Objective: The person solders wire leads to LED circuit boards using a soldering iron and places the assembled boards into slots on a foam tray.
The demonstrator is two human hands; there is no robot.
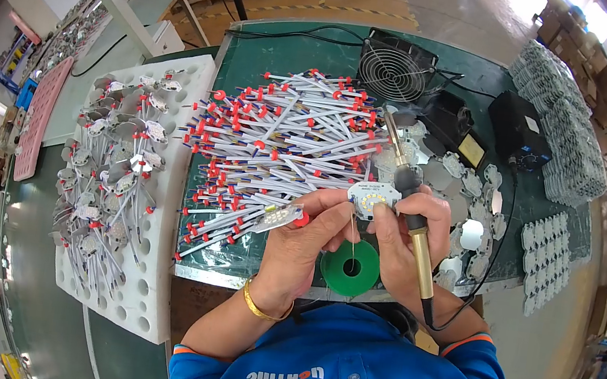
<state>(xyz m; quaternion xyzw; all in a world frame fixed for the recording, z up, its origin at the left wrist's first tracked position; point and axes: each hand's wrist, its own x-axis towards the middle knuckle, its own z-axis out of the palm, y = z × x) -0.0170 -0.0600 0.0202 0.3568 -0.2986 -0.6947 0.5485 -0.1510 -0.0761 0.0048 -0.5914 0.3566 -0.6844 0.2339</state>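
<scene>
My left hand (301,244) is closed, with its thumb and fingertips at the near left edge of a small white LED circuit board (371,197). A thin solder wire (355,236) runs from those fingertips down to a green spool (350,271). Beside the same hand is a second LED board (278,219) with a red-capped end; whether the fingers grip it I cannot tell. My right hand (408,238) pinches the first board's right side while gripping a soldering iron (417,254), whose tip points up and away.
Many white wires with red caps (287,137) cover the green table. Beyond them stand a fan (393,71) and a black soldering station (520,130). Loose boards (470,234) lie right, near stacked board panels (561,124). A white foam tray (154,277) with wired boards sits left.
</scene>
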